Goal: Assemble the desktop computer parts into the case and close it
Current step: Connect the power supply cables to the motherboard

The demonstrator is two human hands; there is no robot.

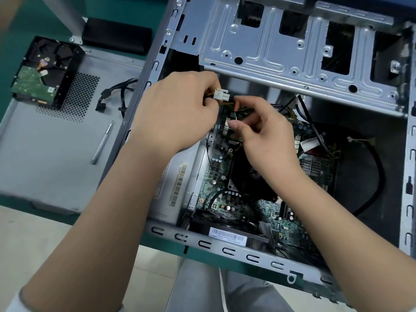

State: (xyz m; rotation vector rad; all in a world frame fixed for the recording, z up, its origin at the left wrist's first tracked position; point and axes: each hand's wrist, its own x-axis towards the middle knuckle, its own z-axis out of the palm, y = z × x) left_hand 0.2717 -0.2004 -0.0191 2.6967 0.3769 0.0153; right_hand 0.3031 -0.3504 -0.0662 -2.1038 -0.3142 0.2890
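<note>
Open grey steel computer case [292,52] lying on its side on green table [20,25]; green motherboard [225,183] seated inside. Left hand [177,109] above board's upper-left edge, fingers curled round yellow-and-black cable bundle; small white plastic power connector [221,95] protruding rightward from them, long axis roughly horizontal. Right hand [263,131] just right of connector, fingers pinching nearby wires [238,104]. Matching socket presumably below the hands, hidden. Left hand nearer.

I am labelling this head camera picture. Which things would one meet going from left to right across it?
Hard drive → screwdriver → left hand, holding the white connector → right hand → motherboard heatsink → right wall of the case.
</note>
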